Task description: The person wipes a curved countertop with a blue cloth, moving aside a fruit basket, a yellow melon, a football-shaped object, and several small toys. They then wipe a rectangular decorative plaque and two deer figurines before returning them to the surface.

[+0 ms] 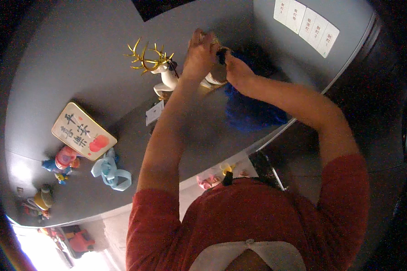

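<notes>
Both hands are raised over a dark shelf top, close to a white deer figurine with gold antlers. My left hand has its fingers bent around something gold and thin, mostly hidden behind them. Just right of it, my right hand pinches at a small dark piece; what it belongs to is unclear. Between the wrists shows a rounded, brownish-white object, partly covered by the hands. A blue, fuzzy or mesh-like bundle lies below my right forearm.
White labelled wall switches are at upper right. Leftward stand a framed sign with writing and red fruit, a light-blue ribbon, a pink-and-blue toy figure and a yellowish ornament. A small white card sits beside my left forearm.
</notes>
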Available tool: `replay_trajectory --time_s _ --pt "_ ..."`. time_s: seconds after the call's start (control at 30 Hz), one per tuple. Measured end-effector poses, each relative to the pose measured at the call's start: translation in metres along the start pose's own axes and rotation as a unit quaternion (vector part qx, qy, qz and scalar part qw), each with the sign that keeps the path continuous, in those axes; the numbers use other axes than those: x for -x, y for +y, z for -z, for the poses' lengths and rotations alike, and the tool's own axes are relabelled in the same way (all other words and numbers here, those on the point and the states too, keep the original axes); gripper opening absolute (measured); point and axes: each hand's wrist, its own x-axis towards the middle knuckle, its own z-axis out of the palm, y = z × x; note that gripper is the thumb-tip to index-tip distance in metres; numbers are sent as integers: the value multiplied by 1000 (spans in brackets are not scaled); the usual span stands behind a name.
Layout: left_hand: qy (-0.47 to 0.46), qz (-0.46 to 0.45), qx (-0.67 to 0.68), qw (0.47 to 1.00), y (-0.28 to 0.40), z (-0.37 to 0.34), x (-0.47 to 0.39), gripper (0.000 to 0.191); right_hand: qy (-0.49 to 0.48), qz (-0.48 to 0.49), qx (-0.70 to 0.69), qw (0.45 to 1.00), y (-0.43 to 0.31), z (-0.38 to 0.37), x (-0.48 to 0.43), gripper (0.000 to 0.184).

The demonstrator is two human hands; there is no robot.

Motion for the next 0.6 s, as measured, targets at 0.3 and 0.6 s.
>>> replay_trajectory --time_s 0.3,0.6 --pt "2 155 173 973 12 11 -2 35 128 -90 -393 906 -9 51 32 21" --pt "-18 181 144 973 14 13 -3 37 -73 -6 -112 991 26 25 2 16"
